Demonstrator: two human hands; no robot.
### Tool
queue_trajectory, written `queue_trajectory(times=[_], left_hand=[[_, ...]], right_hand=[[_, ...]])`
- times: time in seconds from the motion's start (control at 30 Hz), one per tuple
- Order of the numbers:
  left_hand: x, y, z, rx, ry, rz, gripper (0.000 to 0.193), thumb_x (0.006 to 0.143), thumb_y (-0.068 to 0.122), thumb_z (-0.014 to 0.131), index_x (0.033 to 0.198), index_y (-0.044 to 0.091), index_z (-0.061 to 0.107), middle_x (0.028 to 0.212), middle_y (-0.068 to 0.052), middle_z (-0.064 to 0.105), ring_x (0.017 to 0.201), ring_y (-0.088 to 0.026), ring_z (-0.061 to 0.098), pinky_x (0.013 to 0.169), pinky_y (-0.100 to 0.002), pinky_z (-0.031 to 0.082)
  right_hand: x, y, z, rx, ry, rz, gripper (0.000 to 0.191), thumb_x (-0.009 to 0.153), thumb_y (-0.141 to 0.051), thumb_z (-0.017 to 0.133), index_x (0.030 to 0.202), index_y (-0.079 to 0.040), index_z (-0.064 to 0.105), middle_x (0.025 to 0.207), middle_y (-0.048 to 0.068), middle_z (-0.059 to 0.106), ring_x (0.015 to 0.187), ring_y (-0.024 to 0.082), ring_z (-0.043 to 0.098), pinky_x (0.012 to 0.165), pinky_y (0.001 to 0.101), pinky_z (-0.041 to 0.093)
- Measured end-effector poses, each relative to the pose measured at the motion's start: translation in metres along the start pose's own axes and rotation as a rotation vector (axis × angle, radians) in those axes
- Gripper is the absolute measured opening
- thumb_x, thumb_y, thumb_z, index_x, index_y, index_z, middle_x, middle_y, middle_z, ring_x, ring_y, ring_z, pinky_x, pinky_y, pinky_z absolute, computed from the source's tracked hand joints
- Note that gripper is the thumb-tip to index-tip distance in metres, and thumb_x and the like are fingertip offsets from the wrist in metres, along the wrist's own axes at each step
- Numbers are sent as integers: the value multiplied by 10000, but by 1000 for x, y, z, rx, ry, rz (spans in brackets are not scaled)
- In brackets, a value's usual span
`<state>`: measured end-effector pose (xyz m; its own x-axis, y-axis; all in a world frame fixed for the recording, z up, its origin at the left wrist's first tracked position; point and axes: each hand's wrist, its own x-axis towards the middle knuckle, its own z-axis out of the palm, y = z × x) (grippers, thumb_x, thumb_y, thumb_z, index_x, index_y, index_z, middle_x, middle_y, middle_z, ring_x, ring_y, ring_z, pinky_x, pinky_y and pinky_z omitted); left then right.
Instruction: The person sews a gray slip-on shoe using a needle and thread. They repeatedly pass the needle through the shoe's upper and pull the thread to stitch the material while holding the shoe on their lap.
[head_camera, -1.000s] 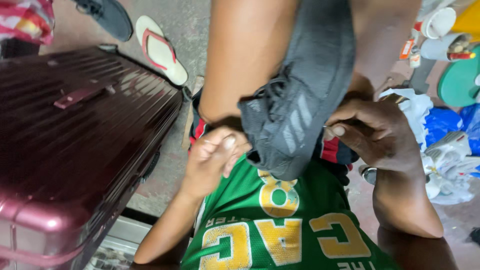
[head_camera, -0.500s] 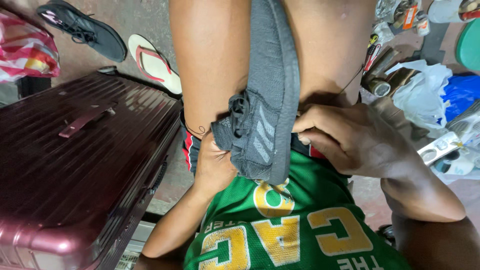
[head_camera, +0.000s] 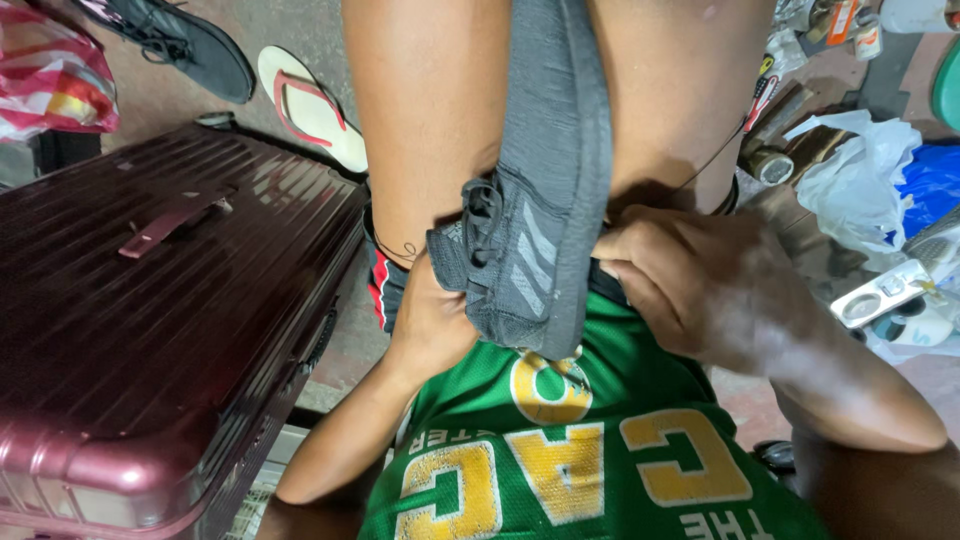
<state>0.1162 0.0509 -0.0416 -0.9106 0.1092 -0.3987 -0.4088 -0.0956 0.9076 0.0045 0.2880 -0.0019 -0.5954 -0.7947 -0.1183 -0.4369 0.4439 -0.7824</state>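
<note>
Head view, looking down. Largest in my field is the ribbed maroon suitcase (head_camera: 150, 320), lying flat at the left, its handle uppermost. Next, the green jersey (head_camera: 590, 450) with yellow lettering fills the near centre, and two bare legs run away from it toward the far edge. Between the legs lies the grey sneaker (head_camera: 545, 200), sole side turned right, laces and heel end toward me, its heel end resting just above the jersey. My right hand (head_camera: 690, 285) sits at the right of the sneaker's heel, fingers curled together and touching the shoe's edge; I cannot tell whether they actually clamp it. My left hand (head_camera: 430, 325) is tucked under the sneaker's left side, pressed against it; its fingers are hidden, so I cannot tell their state. At the far left lie a dark shoe (head_camera: 175, 45) and a white flip-flop (head_camera: 310, 105) with red straps, side by side. At the right, a white plastic bag (head_camera: 855, 165) lies among smaller clutter.
</note>
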Motion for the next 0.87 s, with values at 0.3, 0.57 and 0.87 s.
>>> queue_trajectory(times=[0.3,0.57,0.87], left_hand=[[6,-9,1,-546,-99,-83,328,927,-72,699,1243,4,661,1244,-14,698,1156,-118,646,1067,-316,519],[14,-5,-2,-264,-100,-20,264,981,1,702,1244,-9,683,1245,-40,720,1149,-120,662,1070,-319,525],[7,-18,4,-294,5,-19,308,969,10,715,1273,0,670,1254,-54,713,1161,-144,666,1077,-339,526]], right_hand=[[9,-5,-14,-271,-13,-51,269,800,-112,787,1019,-6,670,840,122,696,688,253,667,566,371,534],[3,18,-9,-331,76,-78,329,788,-298,876,795,-60,650,750,82,658,629,231,644,540,382,494],[-5,39,-12,-541,247,37,684,749,-733,701,512,-119,511,459,26,499,344,177,427,376,347,362]])
